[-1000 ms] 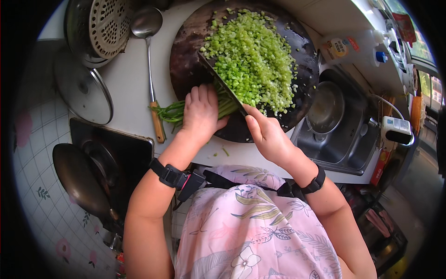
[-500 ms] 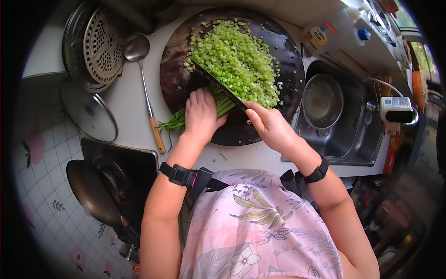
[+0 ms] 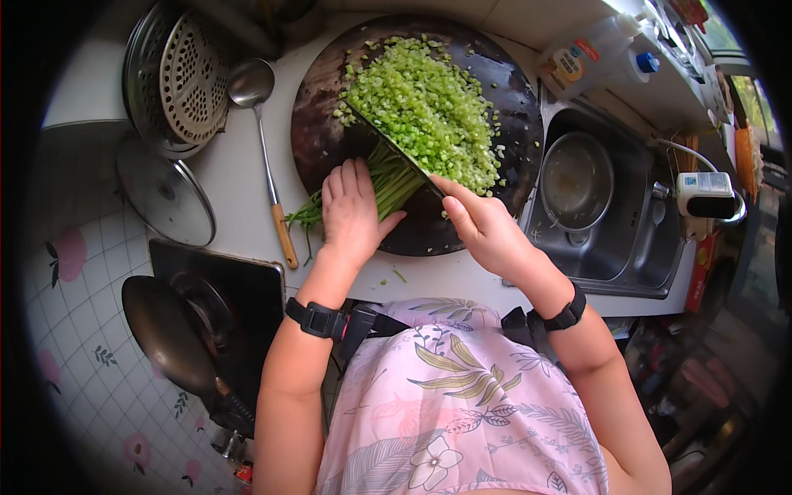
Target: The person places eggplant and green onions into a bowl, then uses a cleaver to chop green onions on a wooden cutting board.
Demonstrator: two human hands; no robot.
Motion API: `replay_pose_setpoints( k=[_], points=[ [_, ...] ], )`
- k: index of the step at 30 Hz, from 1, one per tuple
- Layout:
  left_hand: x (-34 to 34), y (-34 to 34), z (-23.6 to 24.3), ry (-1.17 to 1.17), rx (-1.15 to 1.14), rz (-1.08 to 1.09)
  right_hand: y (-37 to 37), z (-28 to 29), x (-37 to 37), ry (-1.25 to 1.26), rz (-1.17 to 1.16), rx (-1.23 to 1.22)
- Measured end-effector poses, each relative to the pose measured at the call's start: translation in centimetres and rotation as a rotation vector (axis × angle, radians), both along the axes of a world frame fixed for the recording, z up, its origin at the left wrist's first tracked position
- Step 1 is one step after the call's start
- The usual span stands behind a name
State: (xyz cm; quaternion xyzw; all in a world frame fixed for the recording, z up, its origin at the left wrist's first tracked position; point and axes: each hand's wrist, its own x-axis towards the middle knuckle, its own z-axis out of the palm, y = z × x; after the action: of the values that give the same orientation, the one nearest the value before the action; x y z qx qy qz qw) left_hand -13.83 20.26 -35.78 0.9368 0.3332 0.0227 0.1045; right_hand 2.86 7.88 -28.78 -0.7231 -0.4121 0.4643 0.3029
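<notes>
Across the round dark cutting board (image 3: 318, 124) lies a bunch of long green stalks (image 3: 394, 183), its thin ends reaching past the board's near left edge. My left hand (image 3: 353, 202) rests over the bunch and holds it, fingers stretched forward and thumb out to the side. In my right hand (image 3: 487, 223) is the handle of a knife (image 3: 400, 150), its blade slanting up to the left. The blade stands between the stalks and a wide heap of chopped green pieces (image 3: 429, 107). My right fingers wrap the handle, which they mostly hide.
Left of the board lies a metal ladle (image 3: 262, 136) with a wooden handle, beside a perforated steamer plate (image 3: 194, 78) and a glass lid (image 3: 165, 190). A wok (image 3: 169, 334) sits near the stove at lower left. The sink (image 3: 610, 256) on the right holds a metal bowl (image 3: 575, 181).
My left hand has slid slightly back along the stalks, away from the blade, and more stalk shows between them. The knife stays nearly in place. The whole view has shifted a little.
</notes>
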Motion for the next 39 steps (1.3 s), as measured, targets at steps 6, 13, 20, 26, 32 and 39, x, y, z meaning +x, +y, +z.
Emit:
replay_pose_setpoints(
  k=[6, 13, 20, 26, 32, 39],
  points=[
    [0.0, 0.5, -0.2, 0.026, 0.007, -0.047, -2.0, 3.4, 0.0, 0.053, -0.007, 0.0],
    [0.2, 0.7, -0.2, 0.087, -0.009, -0.06, -2.6, 3.2, -0.5, 0.043, -0.046, -0.121],
    [0.2, 1.0, -0.5, 0.153, -0.039, -0.076, -2.1, 3.2, 0.0, 0.06, -0.019, -0.13],
    [0.1, 1.4, -1.2, 0.116, -0.006, -0.111, -0.3, 1.6, 0.3, 0.093, 0.002, -0.201],
    [0.2, 1.2, -1.1, 0.059, -0.006, -0.124, 1.3, -1.5, -0.3, 0.01, -0.019, -0.084],
    [0.2, 1.2, -0.9, 0.084, 0.007, -0.09, -0.8, 2.9, -0.1, 0.039, -0.034, -0.079]
  ],
)
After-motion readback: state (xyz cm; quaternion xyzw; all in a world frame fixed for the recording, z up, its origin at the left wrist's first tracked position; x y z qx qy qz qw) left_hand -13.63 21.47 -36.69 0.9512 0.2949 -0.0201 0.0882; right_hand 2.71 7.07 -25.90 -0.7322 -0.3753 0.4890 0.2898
